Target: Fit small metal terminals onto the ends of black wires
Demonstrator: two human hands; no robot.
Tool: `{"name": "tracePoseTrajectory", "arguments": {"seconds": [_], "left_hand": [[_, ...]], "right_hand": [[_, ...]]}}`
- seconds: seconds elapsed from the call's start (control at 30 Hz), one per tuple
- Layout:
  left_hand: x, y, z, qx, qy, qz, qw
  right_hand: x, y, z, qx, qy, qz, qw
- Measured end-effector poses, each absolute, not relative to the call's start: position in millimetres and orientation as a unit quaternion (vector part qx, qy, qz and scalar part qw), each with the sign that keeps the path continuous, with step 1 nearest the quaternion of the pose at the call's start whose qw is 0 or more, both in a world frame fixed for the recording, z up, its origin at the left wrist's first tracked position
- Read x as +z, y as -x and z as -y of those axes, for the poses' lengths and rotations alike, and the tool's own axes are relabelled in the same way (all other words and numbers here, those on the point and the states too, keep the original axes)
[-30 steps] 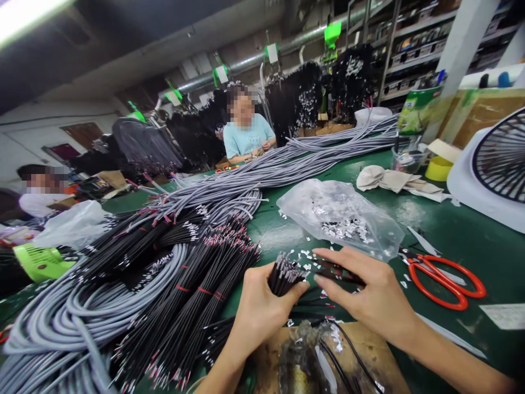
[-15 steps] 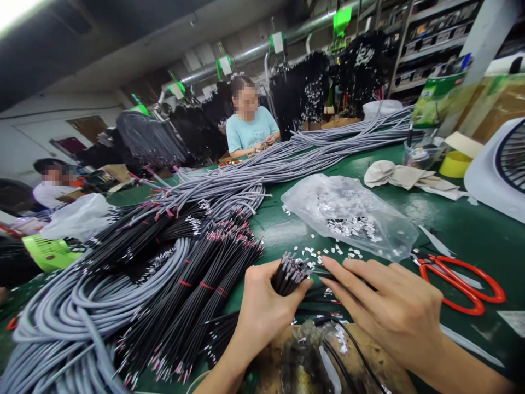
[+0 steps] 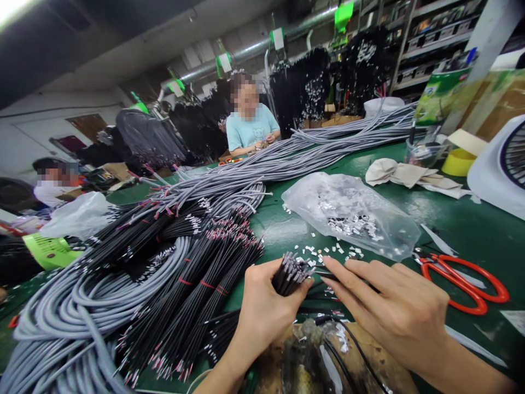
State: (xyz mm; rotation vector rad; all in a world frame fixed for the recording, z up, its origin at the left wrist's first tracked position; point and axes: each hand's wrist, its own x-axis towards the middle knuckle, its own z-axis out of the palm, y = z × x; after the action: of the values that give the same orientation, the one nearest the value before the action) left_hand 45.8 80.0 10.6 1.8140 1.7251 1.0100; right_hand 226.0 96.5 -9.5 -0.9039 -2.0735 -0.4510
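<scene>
My left hand (image 3: 268,298) is wrapped around a bundle of black cables (image 3: 284,282), whose cut grey ends point up and toward my right hand. The thumb presses along the bundle's near right side. Close beside it, my right hand (image 3: 389,306) pinches a slim dark piece (image 3: 327,274) between thumb and forefinger. Its pale tip reaches to the cable ends; whether it is a single cable or a tool is unclear. Small white and silvery pieces (image 3: 314,253) lie scattered on the green table just behind my hands.
A clear plastic bag (image 3: 348,210) of small silvery pieces lies behind my hands. Red-handled scissors (image 3: 467,282) are at right. Black cable bundles (image 3: 192,295) and coiled grey cables (image 3: 77,306) crowd the left. A worn brown block (image 3: 365,355) is below. A person (image 3: 252,128) sits opposite.
The view has shifted very slightly. Both hands keep their grip and stay almost in place, the right one a touch farther right in the picture.
</scene>
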Motion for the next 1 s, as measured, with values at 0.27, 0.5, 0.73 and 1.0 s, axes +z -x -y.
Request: {"name": "tracePoseTrajectory", "arguments": {"seconds": [0.27,0.5,0.73,1.0], "left_hand": [[5.4,-46.1,-80.5,0.347,-0.662,-0.632,0.204],[5.7,-46.4,-81.3,0.356,-0.665,-0.622,0.211],[9.1,-42.2,-83.3,0.370,-0.649,-0.609,0.267],[17.1,-41.4,-80.3,0.336,-0.643,-0.548,0.416]], "right_hand": [[-9.7,-223.0,-97.4,-0.186,0.359,0.826,0.392],[-13.5,-222.0,-96.3,-0.180,0.351,0.836,0.382],[-19.5,-218.6,-102.3,0.097,0.422,0.815,0.385],[-14.3,-215.9,-110.6,0.325,0.354,0.756,0.445]]}}
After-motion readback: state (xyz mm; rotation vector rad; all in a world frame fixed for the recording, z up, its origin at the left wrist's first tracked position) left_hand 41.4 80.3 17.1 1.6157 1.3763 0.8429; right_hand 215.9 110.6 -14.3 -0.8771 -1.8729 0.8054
